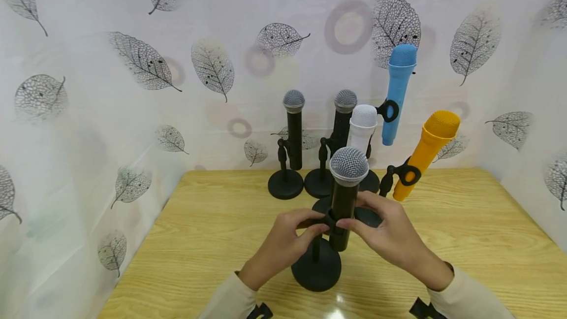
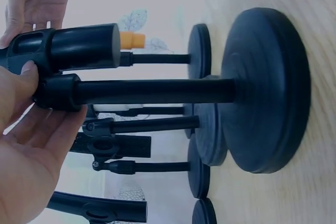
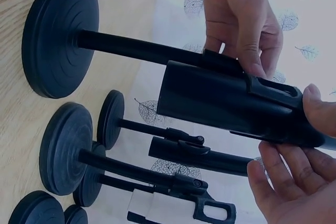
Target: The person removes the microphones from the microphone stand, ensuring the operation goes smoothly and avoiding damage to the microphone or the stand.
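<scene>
A black microphone with a silver mesh head (image 1: 349,166) sits upright in the clip of a black desk stand (image 1: 316,272), close to me. My left hand (image 1: 288,236) pinches the clip (image 2: 34,51) at the top of the stand's pole between thumb and fingers. With thumb and fingertips, my right hand (image 1: 390,225) holds the microphone's black body (image 3: 210,98) from the other side. In the right wrist view the clip's loop wraps round that body. The stand's round base rests on the table.
Behind stand two black microphones (image 1: 294,132) (image 1: 342,122), a white microphone (image 1: 362,124), a blue microphone (image 1: 397,97) and an orange microphone (image 1: 423,154), all in black stands. The wooden table (image 1: 212,230) meets a leaf-patterned backdrop (image 1: 212,127).
</scene>
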Motion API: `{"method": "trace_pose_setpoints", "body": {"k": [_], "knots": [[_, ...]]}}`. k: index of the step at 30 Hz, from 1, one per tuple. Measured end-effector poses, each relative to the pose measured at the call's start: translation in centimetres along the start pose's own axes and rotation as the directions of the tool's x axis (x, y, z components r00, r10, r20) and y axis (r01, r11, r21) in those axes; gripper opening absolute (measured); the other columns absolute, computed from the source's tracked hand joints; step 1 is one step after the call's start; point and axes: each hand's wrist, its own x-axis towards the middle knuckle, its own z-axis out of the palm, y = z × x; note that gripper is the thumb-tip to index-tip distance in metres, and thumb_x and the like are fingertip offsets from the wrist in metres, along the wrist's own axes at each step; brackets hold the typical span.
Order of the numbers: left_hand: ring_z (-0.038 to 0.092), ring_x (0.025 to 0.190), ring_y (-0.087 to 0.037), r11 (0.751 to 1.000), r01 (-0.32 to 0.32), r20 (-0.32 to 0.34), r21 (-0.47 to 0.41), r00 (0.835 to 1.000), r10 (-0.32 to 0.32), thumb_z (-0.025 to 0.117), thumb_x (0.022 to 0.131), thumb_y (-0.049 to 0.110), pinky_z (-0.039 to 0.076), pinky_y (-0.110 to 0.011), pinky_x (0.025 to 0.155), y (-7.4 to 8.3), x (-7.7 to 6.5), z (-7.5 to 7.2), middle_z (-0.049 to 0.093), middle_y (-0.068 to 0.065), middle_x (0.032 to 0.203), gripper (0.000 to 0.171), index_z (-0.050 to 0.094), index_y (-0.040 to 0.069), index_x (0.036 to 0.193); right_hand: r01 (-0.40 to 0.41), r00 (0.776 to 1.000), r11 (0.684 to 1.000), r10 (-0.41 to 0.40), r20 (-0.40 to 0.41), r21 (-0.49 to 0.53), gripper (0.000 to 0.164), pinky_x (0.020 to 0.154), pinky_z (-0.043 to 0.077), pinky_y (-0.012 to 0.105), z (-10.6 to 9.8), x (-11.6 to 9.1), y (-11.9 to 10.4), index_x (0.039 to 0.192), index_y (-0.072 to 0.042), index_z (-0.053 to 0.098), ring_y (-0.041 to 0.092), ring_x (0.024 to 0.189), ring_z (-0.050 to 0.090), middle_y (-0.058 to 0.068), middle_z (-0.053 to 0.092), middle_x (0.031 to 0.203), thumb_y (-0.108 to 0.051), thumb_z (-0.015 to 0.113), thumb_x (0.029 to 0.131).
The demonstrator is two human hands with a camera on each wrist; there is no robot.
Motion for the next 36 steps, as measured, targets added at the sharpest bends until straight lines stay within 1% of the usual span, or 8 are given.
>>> {"method": "trace_pose_setpoints", "body": {"k": [2,5,8,11,14,21,27,36], "knots": [[0.070,0.100,-0.010,1.000,0.010,-0.001,-0.020,1.000,-0.010,0.070,0.096,0.010,0.058,-0.025,0.086,-0.1,-0.1,0.1,0.072,-0.003,0.109,0.018,0.073,0.006,0.113,-0.008,1.000,1.000,0.008,-0.003,0.005,0.040,0.090,0.051,0.017,0.1,0.0,-0.1,0.108,-0.012,0.074,0.012,0.092,0.070,-0.010,0.073,0.098,-0.004,0.091,0.073],[0.069,0.102,-0.009,1.000,-0.007,0.007,0.003,1.000,0.007,0.071,0.095,0.009,0.057,-0.024,0.087,-0.3,-0.2,0.1,0.072,-0.002,0.110,0.019,0.072,0.006,0.114,-0.025,1.000,1.000,0.025,-0.007,0.005,0.039,0.090,0.052,0.019,0.2,0.1,-0.3,0.109,-0.012,0.074,0.011,0.091,0.069,-0.009,0.073,0.098,-0.004,0.090,0.075],[0.069,0.102,-0.006,0.994,-0.059,0.021,0.090,0.998,0.057,0.072,0.094,0.009,0.056,-0.021,0.087,-0.5,-0.1,0.1,0.072,-0.001,0.111,0.020,0.071,0.006,0.114,-0.049,0.999,0.999,0.049,-0.009,-0.003,0.038,0.090,0.052,0.020,0.2,0.1,-0.5,0.110,-0.012,0.074,0.011,0.092,0.069,-0.009,0.074,0.098,-0.005,0.089,0.076],[0.068,0.101,-0.004,0.978,-0.110,0.041,0.179,0.994,0.104,0.071,0.095,0.011,0.055,-0.017,0.085,-0.5,-0.1,0.1,0.073,0.000,0.110,0.021,0.071,0.006,0.115,-0.065,0.998,0.998,0.065,-0.016,-0.005,0.037,0.091,0.051,0.021,0.3,0.1,-0.7,0.110,-0.012,0.074,0.011,0.093,0.068,-0.009,0.074,0.098,-0.005,0.089,0.077],[0.068,0.100,-0.002,0.965,-0.137,0.060,0.225,0.990,0.127,0.070,0.096,0.013,0.054,-0.015,0.084,-0.4,0.0,0.0,0.073,0.000,0.110,0.020,0.071,0.007,0.115,-0.057,0.998,0.998,0.056,-0.033,-0.010,0.036,0.090,0.051,0.021,0.4,0.1,-0.9,0.109,-0.012,0.074,0.012,0.093,0.069,-0.008,0.074,0.098,-0.004,0.089,0.077],[0.068,0.098,-0.001,0.952,-0.166,0.075,0.257,0.986,0.152,0.069,0.097,0.013,0.053,-0.012,0.080,-0.3,0.0,-0.2,0.074,-0.001,0.108,0.018,0.071,0.007,0.114,-0.032,0.998,0.999,0.030,-0.051,-0.041,0.036,0.088,0.053,0.022,0.6,0.2,-1.2,0.106,-0.010,0.073,0.011,0.089,0.069,-0.008,0.073,0.094,-0.001,0.089,0.075],[0.068,0.096,0.000,0.946,-0.163,0.100,0.281,0.985,0.140,0.068,0.098,0.013,0.052,-0.010,0.079,-0.1,0.1,-0.3,0.075,-0.001,0.107,0.018,0.070,0.007,0.114,-0.003,0.998,0.999,0.000,-0.061,-0.053,0.037,0.083,0.053,0.021,0.6,0.2,-1.2,0.104,-0.009,0.074,0.011,0.085,0.068,-0.007,0.073,0.092,0.002,0.089,0.073],[0.066,0.087,0.003,0.927,-0.186,0.112,0.325,0.981,0.157,0.068,0.098,0.014,0.050,-0.008,0.073,0.0,0.2,-0.3,0.075,-0.001,0.102,0.015,0.070,0.007,0.111,0.012,0.997,0.997,-0.017,-0.070,-0.078,0.036,0.080,0.054,0.021,0.7,0.3,-1.1,0.104,-0.009,0.074,0.010,0.084,0.067,-0.007,0.073,0.093,0.001,0.089,0.073]]}}
